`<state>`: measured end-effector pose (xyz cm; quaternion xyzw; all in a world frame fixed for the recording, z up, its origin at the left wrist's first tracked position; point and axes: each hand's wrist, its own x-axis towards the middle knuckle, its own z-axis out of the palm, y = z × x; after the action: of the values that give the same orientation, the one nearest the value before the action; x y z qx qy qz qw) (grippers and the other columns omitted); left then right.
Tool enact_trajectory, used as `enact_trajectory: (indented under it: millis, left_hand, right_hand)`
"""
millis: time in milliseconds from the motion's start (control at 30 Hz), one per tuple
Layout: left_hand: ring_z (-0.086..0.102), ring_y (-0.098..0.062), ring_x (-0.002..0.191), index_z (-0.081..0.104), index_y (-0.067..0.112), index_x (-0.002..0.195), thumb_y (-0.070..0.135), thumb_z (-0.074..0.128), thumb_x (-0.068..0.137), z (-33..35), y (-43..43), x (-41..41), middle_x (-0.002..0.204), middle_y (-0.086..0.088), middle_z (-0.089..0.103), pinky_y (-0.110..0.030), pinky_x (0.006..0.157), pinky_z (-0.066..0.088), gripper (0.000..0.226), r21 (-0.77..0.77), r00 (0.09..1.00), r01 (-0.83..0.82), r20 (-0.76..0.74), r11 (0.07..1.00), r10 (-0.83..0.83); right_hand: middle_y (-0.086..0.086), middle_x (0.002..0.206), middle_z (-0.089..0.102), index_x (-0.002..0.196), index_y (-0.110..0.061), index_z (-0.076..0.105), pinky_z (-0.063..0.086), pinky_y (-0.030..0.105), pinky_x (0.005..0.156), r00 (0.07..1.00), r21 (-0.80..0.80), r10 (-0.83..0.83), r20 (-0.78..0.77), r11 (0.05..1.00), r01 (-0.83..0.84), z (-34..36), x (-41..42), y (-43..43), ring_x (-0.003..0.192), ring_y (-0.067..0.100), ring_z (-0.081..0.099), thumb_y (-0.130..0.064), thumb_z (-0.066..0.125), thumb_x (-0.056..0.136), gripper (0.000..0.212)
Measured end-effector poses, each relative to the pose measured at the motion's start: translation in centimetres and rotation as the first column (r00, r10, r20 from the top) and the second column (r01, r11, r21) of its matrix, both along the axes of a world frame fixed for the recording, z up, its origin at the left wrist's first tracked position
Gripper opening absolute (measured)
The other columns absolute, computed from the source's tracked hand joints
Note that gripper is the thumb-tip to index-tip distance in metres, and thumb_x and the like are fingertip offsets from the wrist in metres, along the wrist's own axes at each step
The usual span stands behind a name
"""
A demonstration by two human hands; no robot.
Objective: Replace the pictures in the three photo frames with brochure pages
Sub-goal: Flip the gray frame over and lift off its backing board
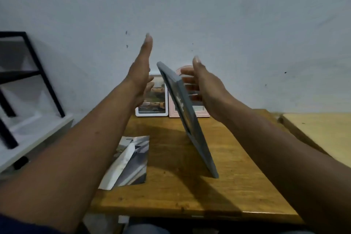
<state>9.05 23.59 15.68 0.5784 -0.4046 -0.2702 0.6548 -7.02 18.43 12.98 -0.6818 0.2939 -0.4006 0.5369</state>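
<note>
**Desk:** Where is the frame you are on?

**Operator:** I see the grey frame (190, 118) standing edge-on to me in the middle of the worktop (237, 176). Its lower edge is on the wood and its top leans toward 11 o'clock.

**Desk:** And the hands?

**Operator:** Both are up, one on each side of it. My left hand (141, 70) is at 10 o'clock of the frame, flat, fingers straight and together, pointing up, clear of everything. My right hand (203, 85) is at 1 o'clock, by the top corner, wide, thumb up and fingers loosely spread. I cannot tell whether those fingers touch the frame's far face. Nothing is gripped.

**Desk:** The other two?

**Operator:** At 12 o'clock, at the back of the worktop by the wall (228, 15), are a white frame (152, 114) with a picture in it and a pink frame (201, 114) just beside it on the right, partly hidden by the grey one.

**Desk:** Paper?

**Operator:** Loose printed pages (131, 161) lie overlapping at 8 o'clock of the grey frame, near the worktop's left edge. A white shelf (28, 135) sits at 9 o'clock, a paler table (322, 129) at 3.
</note>
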Motion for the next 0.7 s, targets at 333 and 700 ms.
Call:
enact_trajectory:
  millis: [333, 700]
  left_hand:
    - [0.062, -0.028, 0.111, 0.062, 0.015, 0.117, 0.008, 0.056, 0.1, -10.0, 0.7, 1.7, 0.122, -0.012, 0.062, -0.047, 0.105, 0.051, 0.019, 0.399, 0.982, -0.081, 0.191, 0.913, 0.004]
    - [0.04, -0.027, 0.142, 0.034, 0.02, 0.158, 0.023, 0.053, 0.104, -19.9, -0.1, -0.3, 0.161, -0.005, 0.036, -0.032, 0.112, 0.035, 0.057, 0.582, 0.906, -0.093, 0.386, 0.808, -0.174]
  right_hand:
    - [0.003, 0.143, 0.054, 0.138, -0.025, 0.053, 0.042, 0.048, 0.105, 0.748, -0.261, -0.161, -0.644, 0.965, -0.017, -12.8, -1.5, -3.0, 0.124, 0.025, 0.051, -0.06, 0.036, 0.098, 0.056]
    - [0.004, 0.156, 0.033, 0.141, -0.028, 0.043, 0.021, 0.05, 0.115, 0.524, -0.465, -0.335, -0.783, 0.875, -0.134, -19.0, -4.0, -2.3, 0.144, 0.028, 0.025, -0.058, 0.038, 0.098, 0.053]
